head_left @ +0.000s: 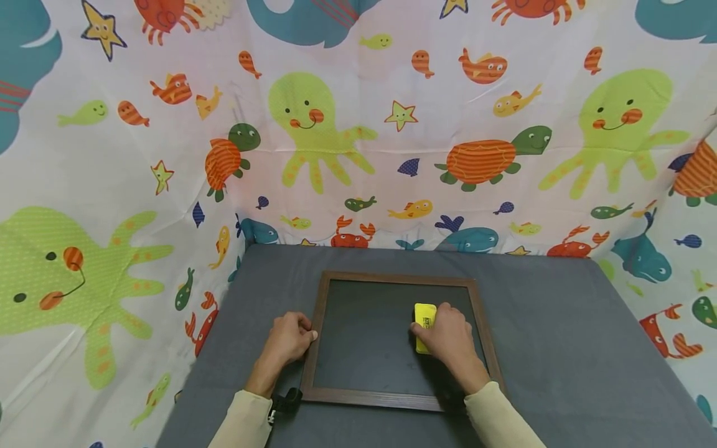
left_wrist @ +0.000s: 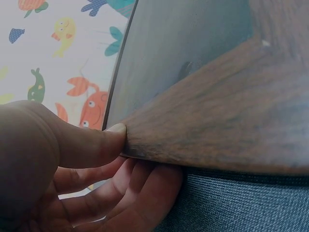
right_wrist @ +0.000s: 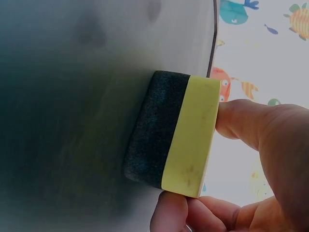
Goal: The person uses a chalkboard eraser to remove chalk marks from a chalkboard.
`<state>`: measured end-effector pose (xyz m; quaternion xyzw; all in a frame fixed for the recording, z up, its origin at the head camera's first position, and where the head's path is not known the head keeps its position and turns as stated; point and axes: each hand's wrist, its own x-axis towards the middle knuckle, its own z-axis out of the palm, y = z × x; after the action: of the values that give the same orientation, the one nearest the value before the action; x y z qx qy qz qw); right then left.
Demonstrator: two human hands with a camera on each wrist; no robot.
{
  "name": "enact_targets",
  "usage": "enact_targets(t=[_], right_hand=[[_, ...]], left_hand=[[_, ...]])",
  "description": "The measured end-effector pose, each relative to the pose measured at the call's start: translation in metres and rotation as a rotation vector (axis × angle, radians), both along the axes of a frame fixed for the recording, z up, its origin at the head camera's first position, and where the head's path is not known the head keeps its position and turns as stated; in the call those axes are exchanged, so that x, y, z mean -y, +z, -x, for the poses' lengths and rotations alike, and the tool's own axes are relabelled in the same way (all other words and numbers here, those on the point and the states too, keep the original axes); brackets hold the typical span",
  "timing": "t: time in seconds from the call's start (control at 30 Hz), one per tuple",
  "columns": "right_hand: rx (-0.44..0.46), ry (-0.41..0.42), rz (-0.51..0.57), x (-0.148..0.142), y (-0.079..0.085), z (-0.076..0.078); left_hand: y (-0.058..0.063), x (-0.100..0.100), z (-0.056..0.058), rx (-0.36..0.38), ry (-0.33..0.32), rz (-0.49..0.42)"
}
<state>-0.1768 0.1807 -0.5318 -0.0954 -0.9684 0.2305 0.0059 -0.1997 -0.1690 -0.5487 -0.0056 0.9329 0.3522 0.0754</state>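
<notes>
A small blackboard [head_left: 364, 336] with a brown wooden frame [head_left: 372, 398] lies on the grey cloth. My left hand [head_left: 287, 341] pinches the frame's left side; in the left wrist view the thumb [left_wrist: 94, 145] is on top of the wood [left_wrist: 217, 106] and the fingers curl beneath. Over the board's right half, my right hand [head_left: 452, 339] grips a yellow board eraser [head_left: 424, 313]. The right wrist view shows the eraser's dark felt layer [right_wrist: 157, 128] facing the board surface. Whether the felt touches the board is hard to tell.
Grey cloth [head_left: 571, 348] covers the table around the board. A white curtain [head_left: 347, 211] printed with sea animals hangs behind and along both sides. A black strap [head_left: 287, 401] is at the left wrist, close to the frame's lower left corner.
</notes>
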Motion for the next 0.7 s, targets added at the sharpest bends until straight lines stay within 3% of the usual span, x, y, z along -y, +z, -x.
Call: enact_targets(t=[0.7], right_hand=[[0.012, -0.031, -0.005, -0.0051, -0.0002, -0.0012]], left_hand=[[-0.0009, 0.0003, -0.0012, -0.002, 0.000, 0.001]])
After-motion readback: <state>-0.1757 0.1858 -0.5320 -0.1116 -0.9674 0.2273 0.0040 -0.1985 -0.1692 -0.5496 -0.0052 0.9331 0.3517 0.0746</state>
